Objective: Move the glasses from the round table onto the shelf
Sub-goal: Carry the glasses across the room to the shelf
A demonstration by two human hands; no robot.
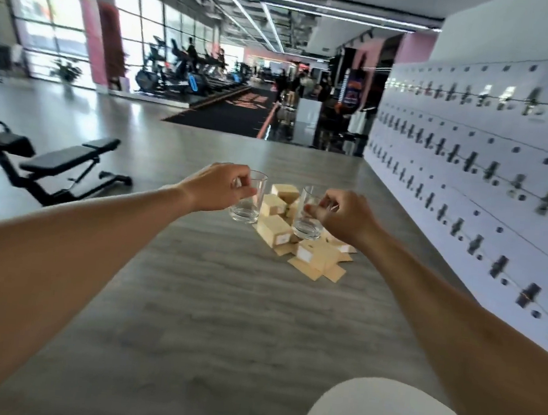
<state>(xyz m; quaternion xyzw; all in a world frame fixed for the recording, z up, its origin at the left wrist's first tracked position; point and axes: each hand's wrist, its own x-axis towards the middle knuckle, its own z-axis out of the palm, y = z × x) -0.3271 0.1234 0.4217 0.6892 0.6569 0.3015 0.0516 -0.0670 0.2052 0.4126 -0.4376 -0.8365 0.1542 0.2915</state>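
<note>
With both arms stretched out, the left hand is pinched on one glass and the right hand on another glass, both carried above the floor, small boxes lying beyond them. Carrying step, by the look of it; no shelf in sight, so next comes finding it, glasses level.

One head-worn wide-angle view looks forward and down along outstretched arms, across the grey floor toward distant gym machines.
</note>
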